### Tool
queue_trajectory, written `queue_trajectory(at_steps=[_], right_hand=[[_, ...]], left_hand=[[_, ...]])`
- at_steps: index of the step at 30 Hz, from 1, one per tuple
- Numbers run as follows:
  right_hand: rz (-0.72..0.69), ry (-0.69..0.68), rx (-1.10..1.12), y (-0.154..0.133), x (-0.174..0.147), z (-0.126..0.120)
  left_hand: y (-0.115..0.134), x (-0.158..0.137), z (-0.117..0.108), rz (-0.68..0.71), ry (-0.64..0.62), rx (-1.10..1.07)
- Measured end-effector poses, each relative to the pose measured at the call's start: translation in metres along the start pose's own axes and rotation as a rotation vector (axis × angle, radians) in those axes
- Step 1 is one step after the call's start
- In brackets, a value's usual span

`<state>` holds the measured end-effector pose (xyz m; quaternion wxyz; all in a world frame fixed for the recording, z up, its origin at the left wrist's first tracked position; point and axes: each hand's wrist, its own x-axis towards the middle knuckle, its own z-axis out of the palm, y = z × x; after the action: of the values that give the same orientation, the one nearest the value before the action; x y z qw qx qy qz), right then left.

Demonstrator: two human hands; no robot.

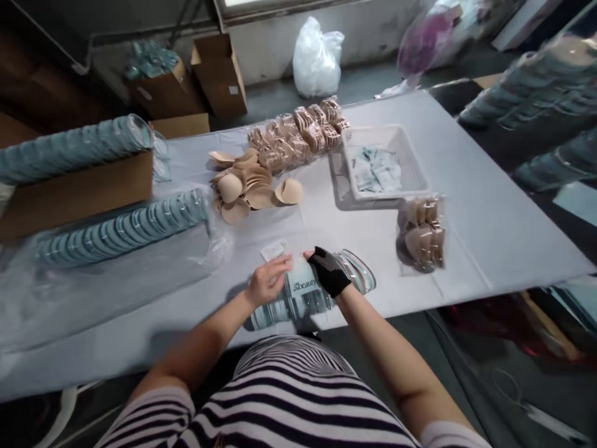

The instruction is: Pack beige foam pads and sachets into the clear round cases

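A pale card printed "beauty" (pixel 304 277) lies over a row of pale blue, cup-shaped pieces (pixel 275 313) in clear wrapping at the table's near edge. At the card's left side is my left hand (pixel 269 281), its fingers apart and bent, the tips touching the card's edge. My right hand (pixel 330 271), in a black fingerless mesh glove, closes on the card's upper right side; its lower fingers are hidden. Clear, curved rims (pixel 361 270) stick out to the right of the glove. Just beyond my left fingers rests a small white packet (pixel 273 250).
Loose beige cups (pixel 254 183) and bagged ones (pixel 298 137) lie farther back. A white basket (pixel 413 165) holds small packets. One bag of beige cups (pixel 424 236) sits right. Long stacks of blue cups (pixel 125 227) and a cardboard box (pixel 84 193) occupy the left.
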<state>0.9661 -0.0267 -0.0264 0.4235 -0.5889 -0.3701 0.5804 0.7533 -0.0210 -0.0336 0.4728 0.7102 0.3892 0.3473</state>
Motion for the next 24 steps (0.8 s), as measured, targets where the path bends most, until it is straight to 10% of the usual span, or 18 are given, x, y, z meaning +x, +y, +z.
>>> queue_trajectory(at_steps=[4, 10, 17, 21, 24], right_hand=[[-0.099, 0.107, -0.032, -0.003, 0.020, 0.030], [0.230, -0.231, 0.258, 0.018, 0.032, 0.051], [-0.068, 0.288, -0.168, 0.009, 0.049, 0.031], [-0.095, 0.317, -0.350, 0.000, 0.039, 0.008], [-0.075, 0.283, -0.477, 0.000, 0.027, -0.006]], left_hand=[[-0.002, 0.010, 0.008, -0.320, 0.273, -0.149], [-0.027, 0.030, 0.001, -0.130, 0.278, 0.059], [-0.094, 0.157, -0.035, -0.231, 0.439, 0.006], [-0.133, 0.245, -0.087, -0.386, 0.242, 0.696], [-0.146, 0.258, -0.102, -0.465, 0.004, 0.920]])
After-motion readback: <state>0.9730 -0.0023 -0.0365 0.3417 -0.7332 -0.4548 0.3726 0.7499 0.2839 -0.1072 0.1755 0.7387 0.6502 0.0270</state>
